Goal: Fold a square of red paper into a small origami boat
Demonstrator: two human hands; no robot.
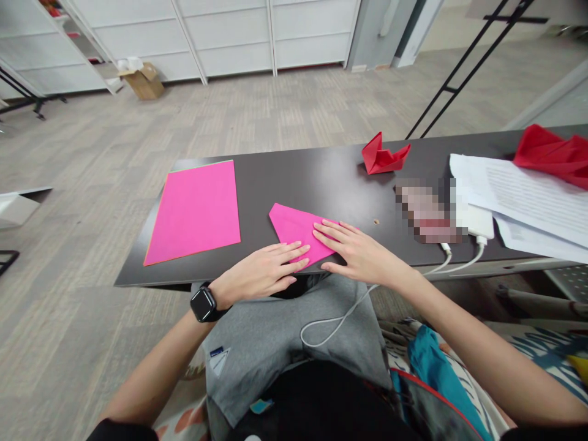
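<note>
A folded piece of pink paper [294,224] lies on the dark table near its front edge, with a blunt point toward the upper left. My left hand [266,267] rests its outstretched fingers on the paper's lower left part. On the right part, my right hand [351,246] lies flat with its fingers spread, covering that end of the paper. Left of both hands is a stack of flat pink sheets [195,211]. A folded red paper boat [384,156] stands farther back, to the right of the hands.
Right on the table [257,177] are a blurred phone [427,214], a white power bank [478,219] with cables, printed sheets [537,190] and a red cloth-like bundle [555,153]. A white cable [335,320] loops over my lap. A cardboard box [146,82] sits on the floor beyond.
</note>
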